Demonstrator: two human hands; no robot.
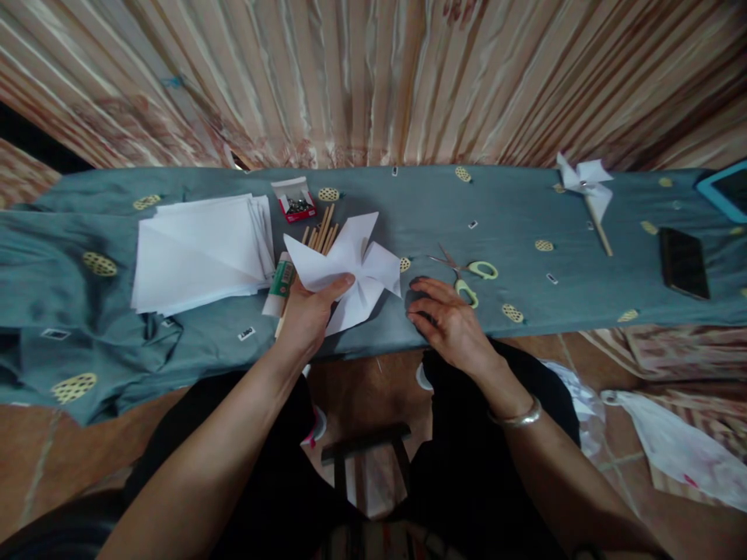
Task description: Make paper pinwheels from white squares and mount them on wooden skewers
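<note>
A white paper pinwheel (373, 268) with folded blades is in my left hand (312, 307), whose thumb presses near its centre. Just right of the blades is my right hand (447, 315), its fingers curved and apart with nothing between them. Partly hidden behind the pinwheel lies a bundle of thin wooden sticks (320, 237). A glue stick (281, 281) with a green label rests beside my left hand. Past my right fingertips lie scissors (467, 272) with pale green handles, blades spread.
A stack of white paper (201, 253) lies on the left of the cloth-covered table (373, 187). Behind the sticks stands an open red box of metal pins (296, 204). Farther right are a pinwheel on a stick (589, 190), a dark phone (684, 263) and a blue-edged device (727, 190).
</note>
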